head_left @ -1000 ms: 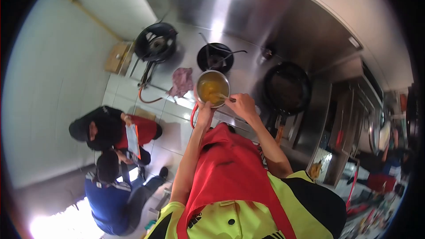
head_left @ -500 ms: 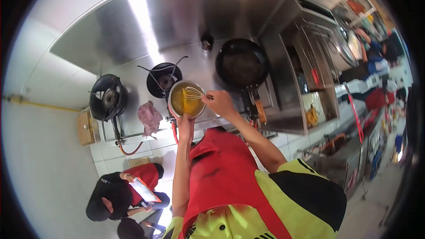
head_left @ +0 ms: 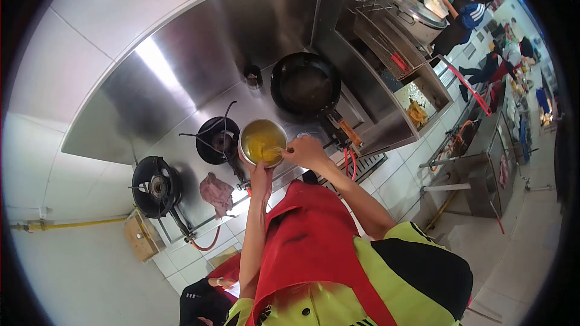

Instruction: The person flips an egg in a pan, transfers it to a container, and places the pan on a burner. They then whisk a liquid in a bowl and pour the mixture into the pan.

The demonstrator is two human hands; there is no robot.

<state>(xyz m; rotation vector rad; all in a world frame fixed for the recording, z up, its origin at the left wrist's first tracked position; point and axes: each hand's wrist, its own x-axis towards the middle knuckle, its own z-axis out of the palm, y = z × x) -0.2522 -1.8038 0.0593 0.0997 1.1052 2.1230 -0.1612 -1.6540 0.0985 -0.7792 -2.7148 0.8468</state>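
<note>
A round metal bowl point(head_left: 243, 137) with yellow liquid point(head_left: 258, 135), which looks like beaten egg, is held up in front of my red apron. My left hand point(head_left: 260, 175) grips its near side, with fingers partly hidden beneath. In my right hand point(head_left: 307, 152) is the handle of a wire whisk point(head_left: 274, 151), its wires dipping into the liquid near the bowl's right side. Left of the bowl stands a gas burner point(head_left: 216, 140), and a crumpled purplish cloth point(head_left: 216, 195) lies on the counter.
A black frying pan point(head_left: 306, 84) sits at the back right beside a dark cup point(head_left: 252, 76). Another burner point(head_left: 157, 187) is at the left. A metal shelf unit point(head_left: 374, 84) borders the right. One person point(head_left: 208, 293) is at lower left; others are at far right.
My view has turned, so the stove appears tilted and the people at right show more. The whisk has moved to the lower right of the bowl. Both hands keep their hold.
</note>
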